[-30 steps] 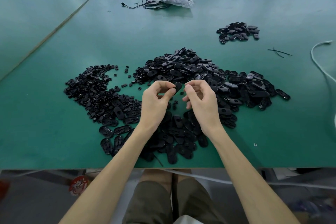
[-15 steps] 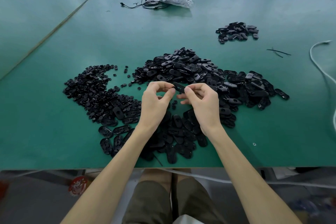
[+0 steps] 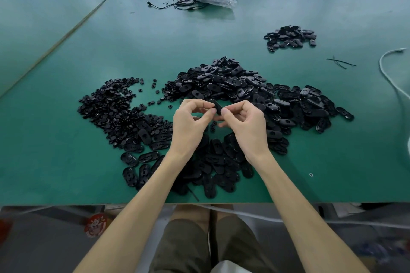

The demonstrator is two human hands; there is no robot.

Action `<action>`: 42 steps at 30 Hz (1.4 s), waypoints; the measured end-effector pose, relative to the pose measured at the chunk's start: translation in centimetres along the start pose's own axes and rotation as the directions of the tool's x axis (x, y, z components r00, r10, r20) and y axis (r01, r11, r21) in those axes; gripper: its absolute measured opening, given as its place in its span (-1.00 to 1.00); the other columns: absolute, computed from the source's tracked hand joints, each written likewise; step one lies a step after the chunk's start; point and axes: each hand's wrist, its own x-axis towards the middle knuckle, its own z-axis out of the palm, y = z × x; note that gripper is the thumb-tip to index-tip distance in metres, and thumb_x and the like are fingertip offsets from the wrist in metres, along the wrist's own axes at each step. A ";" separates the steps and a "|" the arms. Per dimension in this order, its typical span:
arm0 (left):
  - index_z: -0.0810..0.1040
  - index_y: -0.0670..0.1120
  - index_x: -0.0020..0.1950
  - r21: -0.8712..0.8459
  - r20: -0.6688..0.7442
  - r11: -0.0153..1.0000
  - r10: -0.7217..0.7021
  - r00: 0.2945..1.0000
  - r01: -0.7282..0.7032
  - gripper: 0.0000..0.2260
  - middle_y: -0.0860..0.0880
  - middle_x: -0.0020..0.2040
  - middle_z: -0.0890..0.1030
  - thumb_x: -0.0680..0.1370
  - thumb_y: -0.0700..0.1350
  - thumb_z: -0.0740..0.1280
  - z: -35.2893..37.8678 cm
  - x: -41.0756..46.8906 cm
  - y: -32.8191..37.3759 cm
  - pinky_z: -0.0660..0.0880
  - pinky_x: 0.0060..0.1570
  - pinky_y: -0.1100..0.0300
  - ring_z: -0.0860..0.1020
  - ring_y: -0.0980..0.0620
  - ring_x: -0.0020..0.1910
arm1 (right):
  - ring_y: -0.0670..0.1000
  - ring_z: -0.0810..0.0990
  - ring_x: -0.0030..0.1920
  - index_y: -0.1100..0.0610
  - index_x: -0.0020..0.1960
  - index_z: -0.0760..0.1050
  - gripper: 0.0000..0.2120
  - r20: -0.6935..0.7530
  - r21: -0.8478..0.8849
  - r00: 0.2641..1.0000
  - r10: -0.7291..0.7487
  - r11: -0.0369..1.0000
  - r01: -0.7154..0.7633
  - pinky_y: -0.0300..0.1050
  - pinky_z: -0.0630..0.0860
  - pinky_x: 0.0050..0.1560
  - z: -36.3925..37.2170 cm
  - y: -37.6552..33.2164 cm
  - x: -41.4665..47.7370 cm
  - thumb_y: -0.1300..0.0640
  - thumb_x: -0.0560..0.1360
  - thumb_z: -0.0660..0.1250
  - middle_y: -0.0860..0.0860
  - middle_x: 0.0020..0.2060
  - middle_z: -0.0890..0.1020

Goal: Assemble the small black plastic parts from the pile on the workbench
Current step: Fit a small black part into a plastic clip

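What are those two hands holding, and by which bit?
One small black oval part. The left hand and right hand both pinch its near end, one from each side; the far end sticks out free.

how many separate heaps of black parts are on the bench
2: a big sprawling heap in the middle, perhaps several merged, and a small heap far right, farther back.
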 end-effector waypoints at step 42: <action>0.70 -0.14 0.11 -0.100 0.150 0.993 0.072 0.986 -0.058 -0.82 0.00 -0.01 0.72 0.53 -0.30 0.49 0.0 0.1 -0.3 0.62 0.07 0.07 0.67 0.02 0.03 | 0.05 0.69 -0.08 -0.01 0.09 0.63 -0.95 0.041 -0.050 0.996 -0.073 0.996 0.075 -0.07 0.60 -0.22 0.1 -0.3 0.0 0.09 0.64 0.41 -0.04 -0.06 0.71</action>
